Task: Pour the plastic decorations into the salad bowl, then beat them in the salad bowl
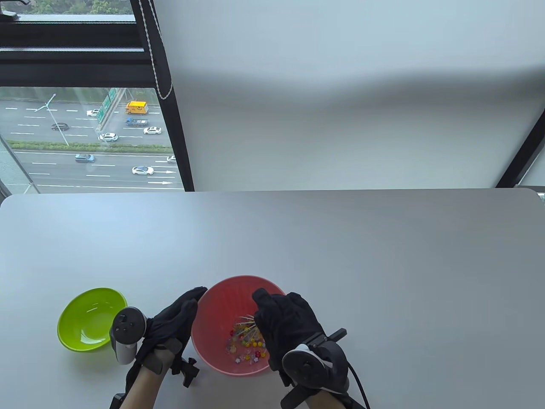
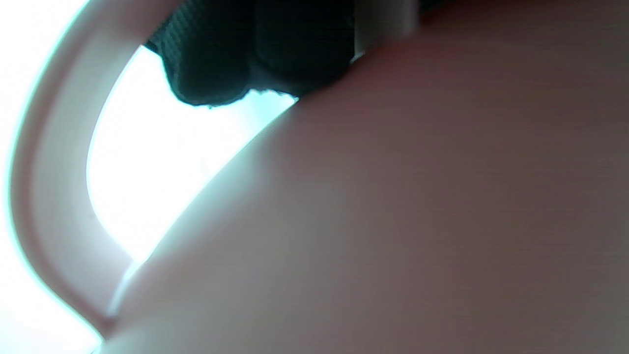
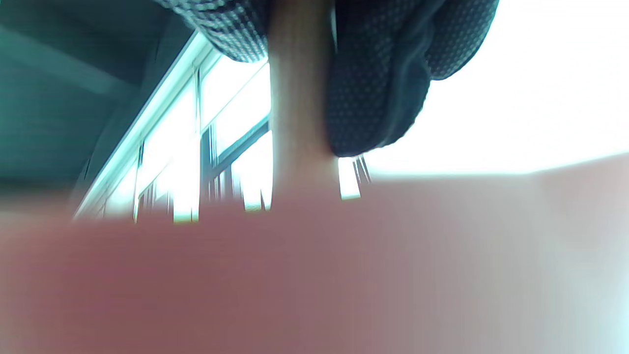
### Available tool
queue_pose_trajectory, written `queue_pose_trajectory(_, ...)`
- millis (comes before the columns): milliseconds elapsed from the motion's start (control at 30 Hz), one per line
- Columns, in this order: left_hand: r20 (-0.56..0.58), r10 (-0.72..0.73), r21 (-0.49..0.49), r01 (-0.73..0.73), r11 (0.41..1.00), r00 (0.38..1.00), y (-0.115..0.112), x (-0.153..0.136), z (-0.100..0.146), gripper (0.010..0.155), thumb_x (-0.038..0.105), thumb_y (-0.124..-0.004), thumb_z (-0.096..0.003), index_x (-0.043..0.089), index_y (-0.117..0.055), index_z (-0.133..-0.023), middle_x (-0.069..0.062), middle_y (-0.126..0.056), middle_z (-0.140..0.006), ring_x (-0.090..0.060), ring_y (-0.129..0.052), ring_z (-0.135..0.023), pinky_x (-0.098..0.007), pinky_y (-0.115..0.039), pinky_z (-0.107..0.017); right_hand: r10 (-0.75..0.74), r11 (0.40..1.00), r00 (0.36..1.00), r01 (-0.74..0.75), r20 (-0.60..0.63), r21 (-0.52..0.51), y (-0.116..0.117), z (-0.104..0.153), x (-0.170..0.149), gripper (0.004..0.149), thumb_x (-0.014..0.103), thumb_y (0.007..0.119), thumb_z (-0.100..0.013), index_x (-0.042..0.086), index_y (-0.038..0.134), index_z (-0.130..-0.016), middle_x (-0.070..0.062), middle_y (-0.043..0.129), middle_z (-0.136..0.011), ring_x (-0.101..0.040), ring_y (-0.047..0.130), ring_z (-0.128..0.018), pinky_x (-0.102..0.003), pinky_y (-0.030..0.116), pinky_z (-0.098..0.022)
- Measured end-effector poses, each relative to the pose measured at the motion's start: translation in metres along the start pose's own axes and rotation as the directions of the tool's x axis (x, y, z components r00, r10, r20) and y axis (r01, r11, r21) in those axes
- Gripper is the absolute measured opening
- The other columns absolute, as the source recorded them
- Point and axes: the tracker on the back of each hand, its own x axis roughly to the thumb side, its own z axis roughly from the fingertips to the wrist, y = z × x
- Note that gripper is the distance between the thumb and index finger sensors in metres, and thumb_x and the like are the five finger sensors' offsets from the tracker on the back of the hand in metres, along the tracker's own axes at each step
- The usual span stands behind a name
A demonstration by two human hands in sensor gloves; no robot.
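Observation:
A pink salad bowl point(image 1: 225, 300) stands near the table's front edge. Small coloured plastic decorations point(image 1: 247, 347) lie in its bottom. My right hand point(image 1: 276, 317) reaches over the bowl from the right and grips a whisk; its thin wires point(image 1: 245, 324) point down among the decorations. In the right wrist view the whisk's wooden handle point(image 3: 297, 98) runs between my gloved fingers point(image 3: 378, 88), above the blurred pink bowl point(image 3: 295, 275). My left hand point(image 1: 185, 309) lies against the bowl's left outer wall point(image 2: 393, 221) with fingers nearly straight.
A lime-green bowl point(image 1: 91, 324), with nothing in it, sits left of my left hand. The white table point(image 1: 340, 247) runs back to a window and a grey wall.

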Motion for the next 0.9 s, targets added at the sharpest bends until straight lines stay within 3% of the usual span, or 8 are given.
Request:
queue_pose_trajectory(167,0.000,0.000,0.000,0.000,1.000,1.000,0.000,0.000,0.000,0.061,0.056,-0.056,-0.0565,0.018,-0.073,-0.100,-0.003,-0.090,-0.057,-0.031,-0.090,-0.060,-0.058,-0.063,-0.069,-0.116,0.992,0.991,0.111,-0.070,-0.066,-0.009,0.000,-0.012,0.049,0.043,0.070,-0.060,0.026,0.060,-0.105,0.004,0.081,-0.087,-0.021,0.099,-0.047,-0.048,0.067,-0.069)
queue_pose_trajectory(300,0.000,0.001,-0.001,-0.001,1.000,1.000,0.000,0.000,0.000,0.061,0.056,-0.056,-0.0566,0.018,-0.073,-0.100,-0.003,-0.090,-0.057,-0.031,-0.090,-0.060,-0.058,-0.062,-0.069,0.257,0.963,0.966,-0.257,-0.012,-0.085,-0.010,0.001,-0.009,0.049,0.048,0.067,-0.060,0.030,0.058,-0.105,0.010,0.081,-0.086,-0.012,0.100,-0.046,-0.043,0.072,-0.068)
queue_pose_trajectory(433,0.000,0.000,0.000,0.000,1.000,1.000,0.000,0.000,0.000,0.061,0.056,-0.056,-0.0566,0.018,-0.073,-0.100,-0.003,-0.090,-0.057,-0.031,-0.090,-0.060,-0.058,-0.063,-0.069,-0.117,0.989,0.992,0.112,-0.051,-0.091,-0.010,0.001,-0.009,0.049,0.045,0.069,-0.060,0.028,0.059,-0.105,0.007,0.080,-0.087,-0.017,0.098,-0.047,-0.047,0.068,-0.070)
queue_pose_trajectory(467,0.000,0.000,0.000,0.000,1.000,1.000,0.000,0.000,0.000,0.061,0.056,-0.056,-0.0566,0.018,-0.073,-0.100,-0.003,-0.090,-0.057,-0.031,-0.090,-0.060,-0.058,-0.063,-0.069,-0.141,0.987,0.988,0.136,-0.058,-0.084,-0.009,0.001,-0.009,0.049,0.044,0.070,-0.060,0.027,0.059,-0.105,0.005,0.080,-0.087,-0.019,0.098,-0.047,-0.048,0.066,-0.070)
queue_pose_trajectory(567,0.000,0.000,0.000,0.000,1.000,1.000,0.000,0.000,0.000,0.061,0.056,-0.056,-0.0565,0.018,-0.073,-0.100,-0.003,-0.090,-0.057,-0.031,-0.090,-0.060,-0.058,-0.063,-0.069,0.120,0.988,0.992,-0.123,-0.041,-0.090,-0.009,0.001,-0.012,0.048,0.043,0.071,-0.060,0.026,0.061,-0.104,0.004,0.081,-0.086,-0.020,0.098,-0.046,-0.048,0.067,-0.069)
queue_pose_trajectory(633,0.000,0.000,0.000,0.000,1.000,1.000,0.000,0.000,0.000,0.061,0.056,-0.056,-0.0566,0.017,-0.073,-0.100,-0.003,-0.090,-0.057,-0.031,-0.090,-0.060,-0.058,-0.063,-0.069,0.265,0.959,0.964,-0.266,-0.029,-0.099,-0.012,0.001,-0.014,0.050,0.047,0.067,-0.060,0.027,0.059,-0.105,0.009,0.082,-0.085,-0.012,0.100,-0.046,-0.045,0.071,-0.068)
queue_pose_trajectory(833,0.001,0.000,-0.002,0.000,1.000,1.000,0.000,0.000,0.000,0.061,0.056,-0.056,-0.0566,0.018,-0.073,-0.100,-0.003,-0.090,-0.057,-0.031,-0.090,-0.060,-0.058,-0.063,-0.069,-0.017,0.997,0.999,0.013,-0.048,-0.081,-0.010,0.000,-0.010,0.050,0.044,0.069,-0.060,0.026,0.059,-0.105,0.005,0.081,-0.085,-0.018,0.098,-0.047,-0.048,0.067,-0.070)
queue_pose_trajectory(900,0.001,0.000,-0.002,0.000,1.000,1.000,0.000,0.000,0.000,0.061,0.056,-0.056,-0.0566,0.017,-0.073,-0.100,-0.003,-0.090,-0.057,-0.031,-0.090,-0.060,-0.058,-0.062,-0.069,0.180,0.979,0.983,-0.183,-0.036,-0.089,-0.008,0.001,-0.010,0.050,0.043,0.071,-0.060,0.024,0.061,-0.105,0.004,0.082,-0.085,-0.021,0.098,-0.046,-0.049,0.066,-0.069)
